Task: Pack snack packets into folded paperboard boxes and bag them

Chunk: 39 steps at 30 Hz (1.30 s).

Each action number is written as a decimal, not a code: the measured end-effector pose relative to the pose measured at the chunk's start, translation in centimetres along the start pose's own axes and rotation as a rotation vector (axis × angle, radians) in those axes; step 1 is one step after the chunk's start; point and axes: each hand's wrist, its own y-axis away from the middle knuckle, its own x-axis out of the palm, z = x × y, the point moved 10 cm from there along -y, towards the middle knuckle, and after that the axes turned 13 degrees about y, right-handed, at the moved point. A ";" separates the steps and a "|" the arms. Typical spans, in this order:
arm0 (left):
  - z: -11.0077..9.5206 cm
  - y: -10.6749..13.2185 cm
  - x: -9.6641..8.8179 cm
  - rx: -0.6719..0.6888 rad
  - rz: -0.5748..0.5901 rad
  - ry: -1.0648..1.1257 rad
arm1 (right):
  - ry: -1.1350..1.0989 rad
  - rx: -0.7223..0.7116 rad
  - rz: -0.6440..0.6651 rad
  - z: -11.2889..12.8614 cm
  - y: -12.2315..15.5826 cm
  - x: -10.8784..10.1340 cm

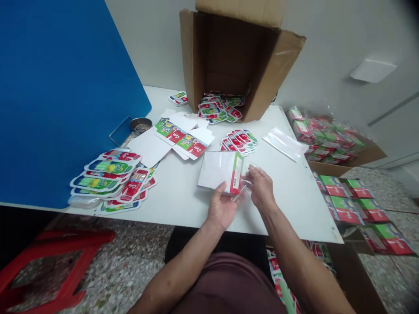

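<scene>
A pack with a white face and a red and green barcode strip [218,168] rests in my left hand [223,209], thumb on top and fingers underneath. Clear plastic wraps the pack and sticks out at its right end. There my right hand [261,188] pinches the clear plastic flap [246,185] between closed fingers. Just beyond the pack lies a fanned pile of drink-shaped cutouts [238,141]. To the left are printed card sheets [183,137] among white ones. Some of the pack's underside is hidden by my hand.
An open cardboard box [225,52] with cutouts spilling out stands at the back. Cutout stacks [111,179] and a metal bowl [140,125] are left, beside a blue panel [65,87]. Clear sleeves [284,144] lie right; packed cartons [350,187] sit beyond the table's edge.
</scene>
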 end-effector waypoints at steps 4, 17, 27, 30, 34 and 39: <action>2.5 0.2 0.9 -0.065 0.052 0.112 | 0.340 -0.433 -0.137 6.7 0.5 0.5; -4.6 7.0 1.4 0.484 0.021 -0.867 | 1.380 -1.366 0.311 18.0 3.6 11.7; -15.0 -3.9 15.4 0.622 0.457 -1.539 | 1.436 -1.117 0.052 18.7 5.5 8.4; -15.0 -5.1 15.9 0.664 0.490 -1.505 | 1.417 -0.950 -0.030 17.3 4.3 5.5; -15.2 -4.0 15.7 0.701 0.484 -1.402 | 1.207 -0.895 0.008 16.8 3.1 3.3; -15.4 1.7 17.1 0.804 0.477 -1.364 | 1.108 -1.067 0.132 21.1 5.4 2.6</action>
